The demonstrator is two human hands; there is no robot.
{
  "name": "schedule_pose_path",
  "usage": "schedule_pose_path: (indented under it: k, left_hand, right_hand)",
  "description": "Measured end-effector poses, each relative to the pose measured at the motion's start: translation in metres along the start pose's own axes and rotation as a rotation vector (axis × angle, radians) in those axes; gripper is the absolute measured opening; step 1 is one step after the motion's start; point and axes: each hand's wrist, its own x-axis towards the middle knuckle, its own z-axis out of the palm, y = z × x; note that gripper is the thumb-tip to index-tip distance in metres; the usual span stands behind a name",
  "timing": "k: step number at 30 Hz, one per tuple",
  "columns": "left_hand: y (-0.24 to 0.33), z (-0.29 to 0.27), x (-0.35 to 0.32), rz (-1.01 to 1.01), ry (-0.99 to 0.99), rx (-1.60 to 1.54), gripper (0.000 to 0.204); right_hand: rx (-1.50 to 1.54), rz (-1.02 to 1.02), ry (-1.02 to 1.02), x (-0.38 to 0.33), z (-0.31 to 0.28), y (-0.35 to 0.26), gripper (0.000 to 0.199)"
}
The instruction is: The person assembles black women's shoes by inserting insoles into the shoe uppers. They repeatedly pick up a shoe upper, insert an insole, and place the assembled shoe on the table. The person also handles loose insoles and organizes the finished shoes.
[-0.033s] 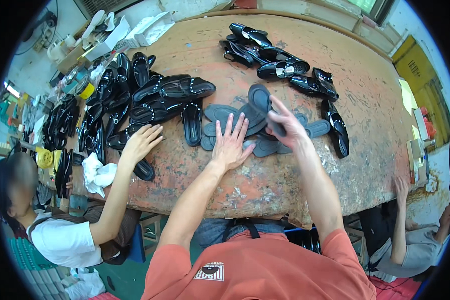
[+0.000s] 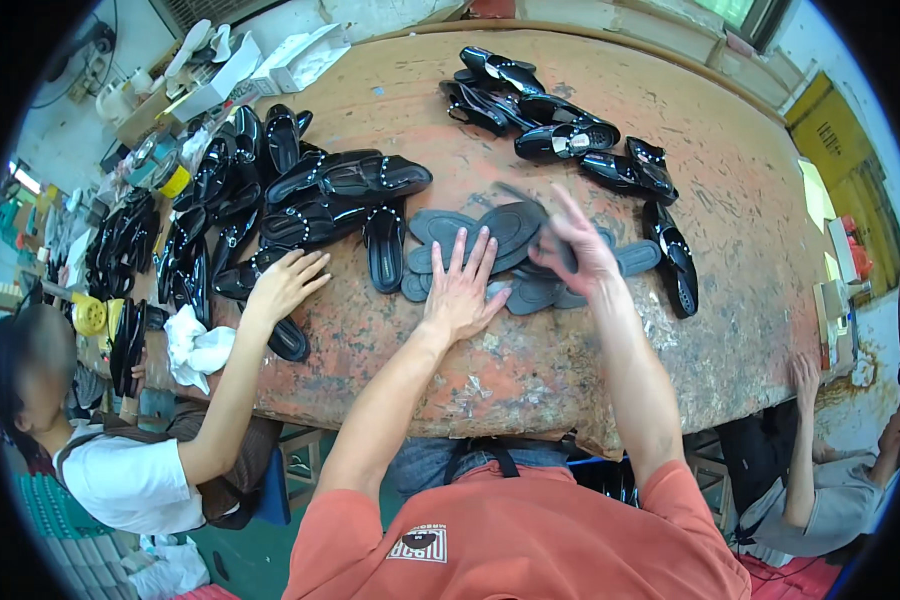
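Left hand (image 2: 462, 285) lies flat and open, pinning the grey soles (image 2: 470, 232) to the worktop (image 2: 570, 350), seemingly to steady them while the right hand (image 2: 570, 245) pinches 1 sole.

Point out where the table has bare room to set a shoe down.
Bare: the table right of the black shoes, and the near edge below the left hand. Crowded: the grey soles and the left shoe piles.
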Motion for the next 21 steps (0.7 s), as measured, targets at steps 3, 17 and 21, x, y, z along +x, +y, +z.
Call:
schedule_pose_path:
  k: [3, 17, 21]
  left_hand:
    - [0.002, -0.003, 0.007, -0.002, -0.05, 0.0, 0.09]
    - [0.209, -0.025, 0.113, 0.24, -0.064, -0.55, 0.059]
    - [0.276, 0.024, 0.162, -0.135, -0.115, -0.619, 0.086]
  right_hand:
    - [0.268, -0.394, -0.42, -0.018, -0.009, -0.027, 0.071]
    - [-0.103, -0.596, 0.337, -0.318, -0.127, 0.013, 0.028]
    - [0.212, -0.425, 0.349, -0.305, -0.092, 0.002, 0.041]
